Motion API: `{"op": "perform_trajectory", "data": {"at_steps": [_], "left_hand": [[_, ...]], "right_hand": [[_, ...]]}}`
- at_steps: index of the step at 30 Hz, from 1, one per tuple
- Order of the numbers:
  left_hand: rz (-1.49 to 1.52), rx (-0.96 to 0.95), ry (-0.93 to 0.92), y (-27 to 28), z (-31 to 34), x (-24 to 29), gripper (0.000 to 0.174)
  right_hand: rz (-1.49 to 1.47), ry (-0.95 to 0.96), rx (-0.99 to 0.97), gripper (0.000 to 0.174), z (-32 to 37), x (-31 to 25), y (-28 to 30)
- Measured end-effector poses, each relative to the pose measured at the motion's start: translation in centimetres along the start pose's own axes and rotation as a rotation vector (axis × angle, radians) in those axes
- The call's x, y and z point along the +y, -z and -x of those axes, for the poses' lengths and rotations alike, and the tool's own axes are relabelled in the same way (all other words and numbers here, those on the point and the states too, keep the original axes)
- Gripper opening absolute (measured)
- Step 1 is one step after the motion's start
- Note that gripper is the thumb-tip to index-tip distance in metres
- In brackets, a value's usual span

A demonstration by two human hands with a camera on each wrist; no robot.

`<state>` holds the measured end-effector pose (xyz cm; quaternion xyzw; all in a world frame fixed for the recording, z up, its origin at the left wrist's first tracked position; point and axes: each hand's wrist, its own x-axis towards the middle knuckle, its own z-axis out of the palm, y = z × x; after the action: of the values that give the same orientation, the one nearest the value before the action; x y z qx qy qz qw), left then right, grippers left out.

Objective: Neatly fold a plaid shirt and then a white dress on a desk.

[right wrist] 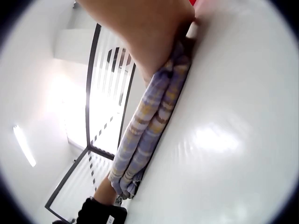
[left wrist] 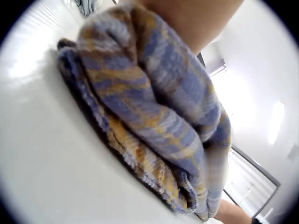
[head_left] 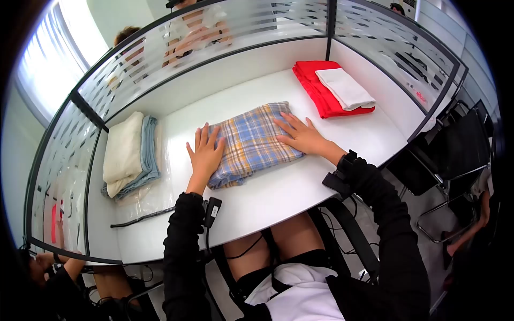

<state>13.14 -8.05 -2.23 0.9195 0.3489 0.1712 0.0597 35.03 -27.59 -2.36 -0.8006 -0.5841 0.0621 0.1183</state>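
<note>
A folded plaid cloth (head_left: 249, 139) in blue, yellow and white lies flat on the white desk in front of me. My left hand (head_left: 206, 152) rests at its left edge, fingers spread and pointing away from me. On the right edge lies my right hand (head_left: 304, 136), its fingers straight and reaching onto the fabric. In the left wrist view the plaid cloth (left wrist: 154, 93) shows thick, rounded folds and a fringed lower edge. Seen side-on in the right wrist view, the cloth (right wrist: 145, 119) forms stacked layers against the desk.
A folded red cloth (head_left: 310, 85) with a white cloth (head_left: 345, 88) on top sits at the back right. To the left are a cream cloth (head_left: 122, 147) and blue-grey cloth (head_left: 149, 163) on clear plastic. A black strip (head_left: 142, 218) lies nearby. Low partitions (head_left: 278, 61) enclose the white desk (head_left: 267, 206).
</note>
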Motion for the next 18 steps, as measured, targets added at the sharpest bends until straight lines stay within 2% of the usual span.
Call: {"op": "perform_trajectory", "data": {"at_steps": [2, 5, 6, 9, 10, 12, 13, 15, 18], "left_hand": [[0.047, 0.007, 0.000, 0.6, 0.5, 0.0, 0.047], [-0.035, -0.063, -0.013, 1.0, 0.0, -0.3, 0.048], [-0.059, -0.113, -0.015, 1.8, -0.3, -0.1, 0.049], [0.033, -0.102, -0.028, 2.3, -2.7, 0.5, 0.048], [0.092, 0.008, -0.119, 2.2, -3.1, 1.3, 0.045], [-0.001, 0.129, -0.246, 0.4, -3.6, 2.1, 0.041], [-0.046, 0.176, -0.303, -0.8, -3.7, 2.1, 0.040], [-0.016, 0.136, -0.274, -2.4, -3.2, 1.6, 0.040], [-0.067, 0.138, -0.268, -2.6, -3.4, 0.9, 0.039]], "right_hand": [[0.001, -0.037, -0.008, 0.064, 0.1, 0.6, 0.1], [0.173, -0.119, -0.135, 0.062, 0.0, -0.1, 2.3], [0.253, -0.116, -0.116, 0.063, -0.3, -0.6, 3.3], [0.150, -0.029, 0.050, 0.062, -3.1, -2.1, 4.6], [0.021, 0.028, 0.134, 0.057, -4.1, -3.3, 4.5], [-0.078, 0.199, 0.141, 0.053, -6.8, -5.1, 2.8], [-0.077, 0.206, 0.141, 0.052, -7.8, -5.9, 1.5], [-0.075, 0.216, 0.141, 0.050, -8.9, -7.2, -1.4], [-0.004, 0.287, 0.251, 0.050, -9.3, -6.7, -3.6]]}}
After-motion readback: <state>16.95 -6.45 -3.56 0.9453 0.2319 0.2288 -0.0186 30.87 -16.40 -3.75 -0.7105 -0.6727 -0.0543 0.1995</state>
